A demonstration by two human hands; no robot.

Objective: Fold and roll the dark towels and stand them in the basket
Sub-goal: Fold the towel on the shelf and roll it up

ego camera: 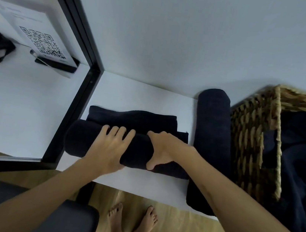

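Note:
A dark towel lies partly rolled on the white table, its flat folded part still spread out behind the roll. My left hand wraps over the middle of the roll with fingers spread. My right hand grips the roll just to the right, thumb hooked at the near side. A finished rolled dark towel lies lengthwise to the right, beside the woven basket. Inside the basket is more dark cloth; its shape is unclear.
A black-framed mirror stands against the table's left side and reflects a QR-code sheet. A white wall closes the back. Below the table's near edge are a wooden floor, bare feet and a dark seat.

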